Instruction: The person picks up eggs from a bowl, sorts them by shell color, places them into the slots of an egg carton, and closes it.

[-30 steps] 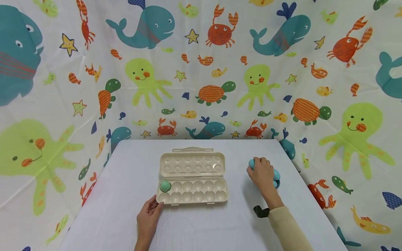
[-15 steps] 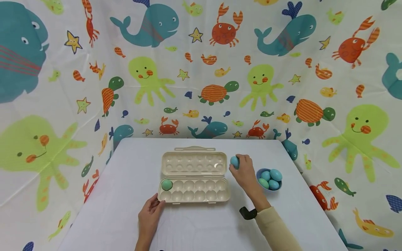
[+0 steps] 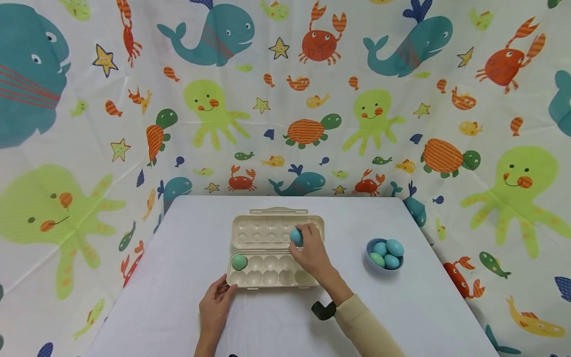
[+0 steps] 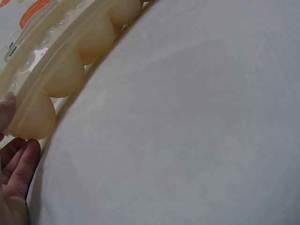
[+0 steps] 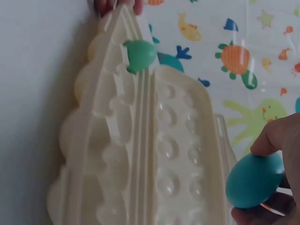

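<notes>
An open cream egg carton (image 3: 277, 286) lies on the table, its lid (image 3: 250, 231) folded back. One green egg (image 3: 239, 262) sits in the far-left cup. My left hand (image 3: 215, 307) grips the carton's near-left corner; in the left wrist view its thumb (image 4: 6, 110) is at the rim and the fingers (image 4: 24, 168) are beneath the end cup. Between thumb and fingers my right hand (image 3: 314, 252) holds a blue egg (image 3: 296, 237), in the air over the carton's right half. Seen from the right wrist, that blue egg (image 5: 255, 180) is apart from the carton.
To the right stands a small blue bowl (image 3: 373, 264) with several blue eggs (image 3: 394, 247) and a light green egg (image 3: 376, 260). A white cloth (image 3: 272, 327) covers the table. Behind it hangs a sea-animal print curtain (image 3: 250, 109).
My right hand has taken a blue egg from the bowl and carried it left, over the carton. My left hand has stayed at the carton's corner.
</notes>
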{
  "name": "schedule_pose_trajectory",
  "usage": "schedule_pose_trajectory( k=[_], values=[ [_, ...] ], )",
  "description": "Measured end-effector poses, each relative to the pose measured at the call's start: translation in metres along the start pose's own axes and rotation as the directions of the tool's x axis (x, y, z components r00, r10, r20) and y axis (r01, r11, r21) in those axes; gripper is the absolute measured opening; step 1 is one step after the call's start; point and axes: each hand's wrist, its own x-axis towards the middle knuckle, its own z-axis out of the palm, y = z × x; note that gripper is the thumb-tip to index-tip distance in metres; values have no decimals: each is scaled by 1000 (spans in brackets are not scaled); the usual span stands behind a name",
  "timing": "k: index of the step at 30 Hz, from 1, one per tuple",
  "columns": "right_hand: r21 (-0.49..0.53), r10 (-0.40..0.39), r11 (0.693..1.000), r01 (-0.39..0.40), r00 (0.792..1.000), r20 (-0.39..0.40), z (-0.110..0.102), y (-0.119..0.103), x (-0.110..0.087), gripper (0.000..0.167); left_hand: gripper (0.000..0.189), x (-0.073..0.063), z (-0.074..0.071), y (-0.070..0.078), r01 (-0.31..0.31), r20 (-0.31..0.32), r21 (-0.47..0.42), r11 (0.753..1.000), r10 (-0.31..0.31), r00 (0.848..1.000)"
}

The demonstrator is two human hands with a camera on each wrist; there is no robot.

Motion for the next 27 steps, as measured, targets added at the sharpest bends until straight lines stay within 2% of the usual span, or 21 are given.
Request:
schedule_pose_trajectory(
  k=[6, 8, 12, 19, 24, 27],
  values=[
    [72, -75, 995, 69, 994, 84, 27, -20, -5, 39, 45, -2, 0, 9, 10, -8, -25, 1000, -10, 1000],
    [93, -99, 992, 88, 988, 118, 35, -26, -6, 39, 46, 1, 1, 0, 14, -5, -35, 999, -14, 1000],
    [161, -111, 984, 82, 977, 184, 47, -38, -10, 38, 46, 2, 1, -3, 12, -3, -36, 999, -12, 1000],
    [224, -161, 968, 115, 966, 204, 69, -52, -16, 39, 46, 3, 3, -2, 7, -5, -25, 1000, -7, 1000],
    [175, -171, 976, 133, 960, 224, 84, -63, -21, 40, 45, 2, 2, -3, 8, -7, -26, 1000, -8, 1000],
    [133, -167, 982, 137, 951, 261, 92, -68, -24, 40, 44, 0, 0, -4, 1, -5, -24, 1000, -2, 1000]
  ],
)
